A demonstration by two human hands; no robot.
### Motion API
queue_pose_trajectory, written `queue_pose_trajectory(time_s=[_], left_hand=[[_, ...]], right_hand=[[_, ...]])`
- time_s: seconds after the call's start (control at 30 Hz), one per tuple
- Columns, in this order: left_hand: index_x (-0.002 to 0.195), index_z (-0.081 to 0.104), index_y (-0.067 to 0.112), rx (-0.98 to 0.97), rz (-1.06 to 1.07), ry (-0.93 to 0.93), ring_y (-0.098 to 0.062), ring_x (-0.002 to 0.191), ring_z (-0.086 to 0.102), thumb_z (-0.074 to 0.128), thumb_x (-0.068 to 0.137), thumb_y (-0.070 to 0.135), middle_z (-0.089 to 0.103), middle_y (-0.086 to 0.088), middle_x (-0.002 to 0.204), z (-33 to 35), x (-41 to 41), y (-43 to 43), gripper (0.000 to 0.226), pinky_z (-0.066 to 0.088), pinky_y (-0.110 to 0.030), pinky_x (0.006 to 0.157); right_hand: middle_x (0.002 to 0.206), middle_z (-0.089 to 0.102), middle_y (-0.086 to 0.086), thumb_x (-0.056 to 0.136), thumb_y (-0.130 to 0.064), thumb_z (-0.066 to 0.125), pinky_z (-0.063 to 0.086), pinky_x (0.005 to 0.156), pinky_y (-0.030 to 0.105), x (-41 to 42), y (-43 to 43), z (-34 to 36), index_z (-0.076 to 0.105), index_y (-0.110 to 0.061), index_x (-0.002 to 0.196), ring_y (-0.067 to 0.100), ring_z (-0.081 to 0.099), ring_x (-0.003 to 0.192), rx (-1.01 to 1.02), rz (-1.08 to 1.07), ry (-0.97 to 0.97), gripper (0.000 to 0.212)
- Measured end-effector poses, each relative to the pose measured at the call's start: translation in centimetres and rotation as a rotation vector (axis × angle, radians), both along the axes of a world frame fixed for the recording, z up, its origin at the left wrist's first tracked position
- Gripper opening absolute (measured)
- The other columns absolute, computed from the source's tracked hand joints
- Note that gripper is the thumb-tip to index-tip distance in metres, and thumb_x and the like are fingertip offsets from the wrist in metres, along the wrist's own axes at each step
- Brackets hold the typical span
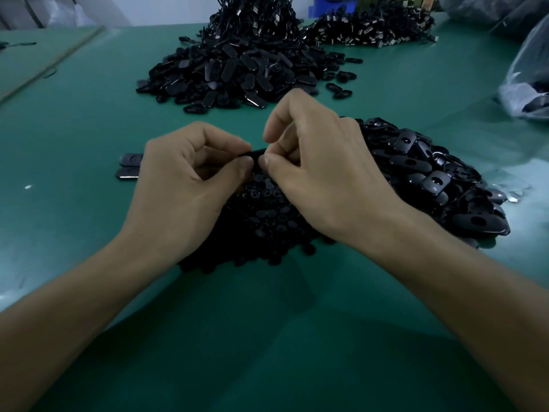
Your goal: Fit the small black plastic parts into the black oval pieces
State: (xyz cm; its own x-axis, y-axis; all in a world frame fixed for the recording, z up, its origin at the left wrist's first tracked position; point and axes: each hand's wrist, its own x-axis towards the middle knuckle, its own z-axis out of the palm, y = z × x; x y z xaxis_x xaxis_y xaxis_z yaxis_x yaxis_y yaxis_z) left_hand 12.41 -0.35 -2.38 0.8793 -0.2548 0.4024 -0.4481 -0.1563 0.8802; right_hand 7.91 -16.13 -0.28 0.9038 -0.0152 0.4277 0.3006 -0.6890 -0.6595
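— Hands: how are they held?
— The left hand (190, 173) is curled, and one end of a black piece (252, 152) is pinched between its thumb and forefinger. The other end is pinched at the fingertips of the right hand (320, 173), whose fingers are bent.
— Where is the piece held?
— It is held edge-on above a heap of small parts (267, 224), which is spread on the green desk (267, 337) under both hands. Whether a part is seated in it cannot be told.
— And the ovals?
— A pile of ovals (430, 179) is heaped just right of the right hand; a second pile (231, 72) is set farther back, well apart. A mass of cables (371, 28) is seen behind that. Two ovals (128, 167) are laid side by side just left of the left hand.
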Motion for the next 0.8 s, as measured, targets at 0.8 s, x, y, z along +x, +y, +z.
queue_pose_trajectory(time_s=[0.8], left_hand=[[0.085, 0.057, 0.043, 0.269, 0.146, -0.327, 0.008, 0.073, 0.066, 0.073, 0.083, 0.023, 0.066, 0.033, 0.093, 0.01, -0.27, 0.35, 0.025, 0.05, -0.008, 0.066]], right_hand=[[0.075, 0.066, -0.011, 0.086, -0.001, 0.067, 0.054, 0.063, 0.017, -0.07, 0.67, -0.02, 0.062, -0.025, 0.08, 0.002, 0.065, 0.07, -0.013, 0.035, -0.027, 0.025]])
